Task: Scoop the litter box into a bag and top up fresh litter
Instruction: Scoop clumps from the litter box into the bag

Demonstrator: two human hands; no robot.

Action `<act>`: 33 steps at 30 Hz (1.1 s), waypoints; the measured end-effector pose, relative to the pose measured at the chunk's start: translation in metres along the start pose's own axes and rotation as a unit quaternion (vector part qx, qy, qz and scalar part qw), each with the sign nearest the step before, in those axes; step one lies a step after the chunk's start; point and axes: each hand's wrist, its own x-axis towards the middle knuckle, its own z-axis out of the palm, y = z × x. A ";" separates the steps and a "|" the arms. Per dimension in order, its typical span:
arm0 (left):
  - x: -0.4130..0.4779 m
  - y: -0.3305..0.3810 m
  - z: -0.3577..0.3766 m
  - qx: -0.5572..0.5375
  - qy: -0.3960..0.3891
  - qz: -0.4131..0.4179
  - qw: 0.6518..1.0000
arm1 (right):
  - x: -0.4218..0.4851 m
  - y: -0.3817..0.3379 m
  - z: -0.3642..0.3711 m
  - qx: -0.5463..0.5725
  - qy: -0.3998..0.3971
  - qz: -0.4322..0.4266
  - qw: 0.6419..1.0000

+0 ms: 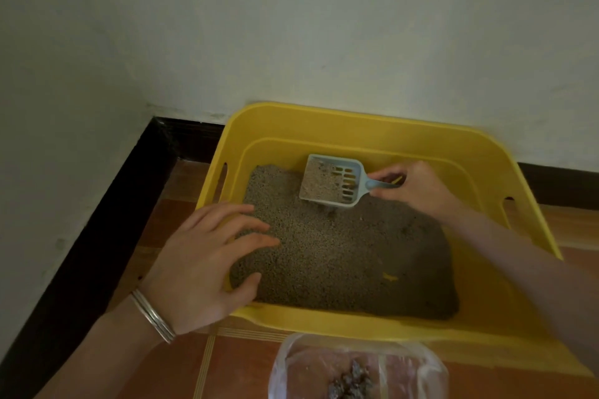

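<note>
A yellow litter box (366, 126) stands on the floor against the wall, filled with grey-brown litter (350, 256). My right hand (411, 188) grips the handle of a pale blue slotted scoop (332, 181), held just above the litter at the far side with litter lying in it. My left hand (207, 262) hovers over the box's near left corner, fingers spread, holding nothing; thin bangles ring its wrist. A clear plastic bag (356, 369) lies open in front of the box, with dark clumps inside.
The box sits in a room corner, white walls (291, 26) behind and to the left, with a dark skirting board (107, 210). Reddish floor tiles (240, 366) surround the box and bag.
</note>
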 end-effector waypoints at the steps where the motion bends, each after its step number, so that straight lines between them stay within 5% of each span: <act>1: 0.000 0.000 0.000 0.000 0.002 0.000 1.000 | -0.006 0.003 -0.005 -0.013 0.001 0.005 1.000; 13: 0.000 0.000 0.000 -0.001 0.006 0.005 1.000 | -0.032 0.045 -0.032 -0.249 -0.058 0.019 0.967; 22: 0.001 0.000 0.000 -0.004 0.003 0.006 1.000 | -0.006 0.029 0.003 -0.121 -0.111 -0.016 0.986; 33: 0.000 -0.002 0.001 -0.007 0.014 0.009 1.000 | -0.010 0.015 0.003 0.033 -0.022 0.028 0.999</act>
